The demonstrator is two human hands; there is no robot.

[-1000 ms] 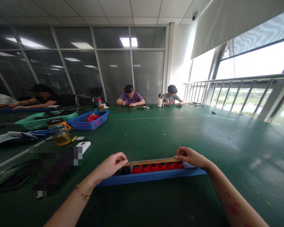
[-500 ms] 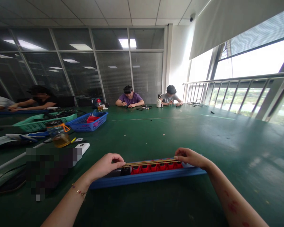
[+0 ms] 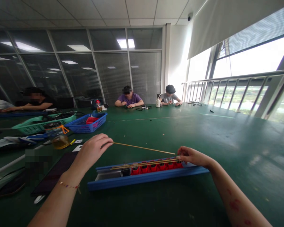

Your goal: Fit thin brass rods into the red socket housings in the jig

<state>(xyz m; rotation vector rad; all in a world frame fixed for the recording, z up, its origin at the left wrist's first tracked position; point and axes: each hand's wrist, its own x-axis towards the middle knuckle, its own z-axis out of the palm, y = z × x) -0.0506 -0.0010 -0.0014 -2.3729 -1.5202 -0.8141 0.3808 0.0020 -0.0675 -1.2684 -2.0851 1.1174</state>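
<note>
A long blue channel-shaped tray [image 3: 109,186] lies across the table in front of me. Inside it stand a row of red blocks with black tops [image 3: 144,169] and a black block [image 3: 126,172]. Several thin wooden sticks [image 3: 153,162] lie lengthwise over the blocks. My left hand [image 3: 91,151], left of the tray and above the table, is closed in a pinch on one end of a single thin wooden stick [image 3: 143,147]. That stick slants toward the right above the tray. At the tray's right end, my right hand [image 3: 189,156] pinches the right ends of the lying sticks.
To the left are a blue basket [image 3: 86,126] with a red container, a green basket [image 3: 26,125] with dark cables, a jar of amber liquid [image 3: 58,137] and a dark flat case [image 3: 54,176]. Co-workers [image 3: 130,99] sit along the far side of the green table [image 3: 203,135].
My left hand has moved left and up from the tray, lifting one wooden stick off the others. The tray's left end is now uncovered. My right hand stays at the tray's right end.
</note>
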